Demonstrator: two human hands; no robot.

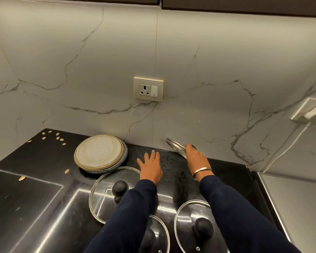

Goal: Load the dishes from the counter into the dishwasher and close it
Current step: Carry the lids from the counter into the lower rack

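Observation:
My right hand (196, 157) grips a glass lid (175, 145) with a steel rim, tilted up near the wall. My left hand (150, 166) lies flat with straight fingers on the black counter (44, 157), holding nothing. A stack of round plates (99, 153) sits left of it by the backsplash. Three more glass lids with black knobs lie on the counter nearer me: a large one (106, 194), one under my left arm (159, 234) and one under my right arm (190, 225). The dishwasher is out of view.
Small pale shells (57, 137) are scattered on the counter's back left, with two more (22, 178) nearer the front. A wall socket (148, 88) sits on the marble backsplash, and a plugged-in socket (310, 112) with a white cable on the right wall. A steel surface (299, 198) adjoins the counter's right end.

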